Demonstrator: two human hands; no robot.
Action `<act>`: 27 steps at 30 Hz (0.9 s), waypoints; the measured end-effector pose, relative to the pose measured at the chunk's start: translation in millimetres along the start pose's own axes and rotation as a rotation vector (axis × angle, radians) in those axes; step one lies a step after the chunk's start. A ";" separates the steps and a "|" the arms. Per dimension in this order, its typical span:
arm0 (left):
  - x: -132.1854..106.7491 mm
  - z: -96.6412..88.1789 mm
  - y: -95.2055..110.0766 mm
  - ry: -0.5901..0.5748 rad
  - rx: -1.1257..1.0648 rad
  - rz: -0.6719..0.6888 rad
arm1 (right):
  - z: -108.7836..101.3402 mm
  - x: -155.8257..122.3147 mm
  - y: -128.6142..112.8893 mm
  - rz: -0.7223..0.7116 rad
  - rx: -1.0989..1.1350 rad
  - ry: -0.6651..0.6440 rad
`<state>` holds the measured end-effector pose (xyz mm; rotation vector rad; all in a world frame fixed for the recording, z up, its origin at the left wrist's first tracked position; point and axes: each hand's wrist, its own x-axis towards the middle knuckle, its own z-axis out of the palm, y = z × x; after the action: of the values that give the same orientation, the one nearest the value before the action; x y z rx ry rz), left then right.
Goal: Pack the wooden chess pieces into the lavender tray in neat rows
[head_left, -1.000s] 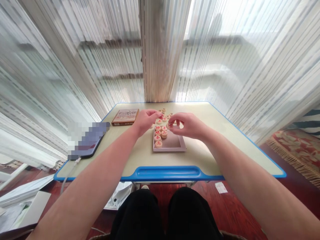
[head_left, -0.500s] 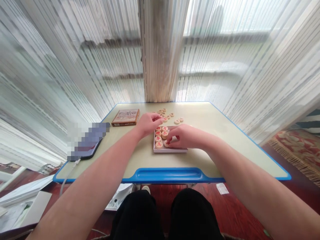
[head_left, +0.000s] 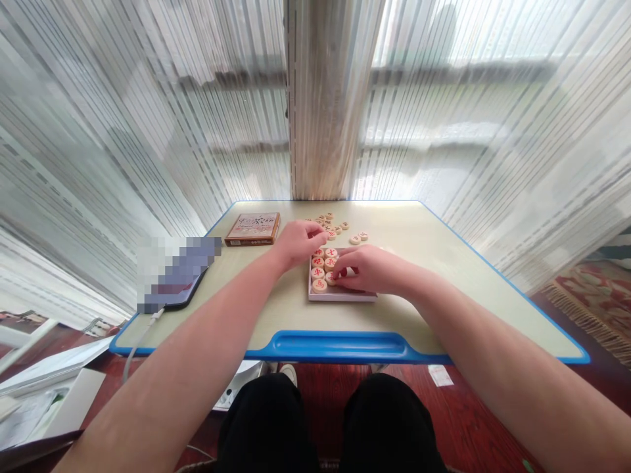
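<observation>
Round wooden Chinese chess pieces with red characters [head_left: 319, 286] lie in two columns in the left part of a shallow open box [head_left: 342, 297]. My right hand [head_left: 369, 268] reaches in from the right, its thumb and fingers closed on a xiangqi piece [head_left: 330, 278] at the near end of the second column. Over the box's far left corner is my left hand [head_left: 302, 243], fingers curled together. Its fingertips are close to a red-marked piece [head_left: 331, 235] just beyond the box. Whether they hold anything is hidden.
More loose pieces [head_left: 344, 226] are scattered behind the box, two of them [head_left: 355, 240] off to the right. A flat brown-edged box [head_left: 253, 229] and a phone with a cable [head_left: 190, 282] are at the left. A blue tray groove [head_left: 338, 343] edges the table's near side.
The whole view has shifted a little, moving the table rightward in the picture. My right fingers stay at the same piece in the box; my left hand stays near the far corner.
</observation>
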<state>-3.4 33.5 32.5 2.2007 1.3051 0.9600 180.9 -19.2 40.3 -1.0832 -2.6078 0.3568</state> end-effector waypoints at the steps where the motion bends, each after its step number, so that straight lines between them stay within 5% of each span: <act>1: 0.1 0.2 -0.1 -0.006 0.003 0.002 | -0.7 -0.2 0.0 0.004 0.000 -0.001; 27: 1.4 0.2 -3.2 -0.018 0.043 0.056 | -2.6 1.6 4.9 -0.021 -0.023 0.005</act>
<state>-4.8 36.3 30.8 2.2844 1.2737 0.9383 183.9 -14.4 41.4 -1.0620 -2.6230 0.3193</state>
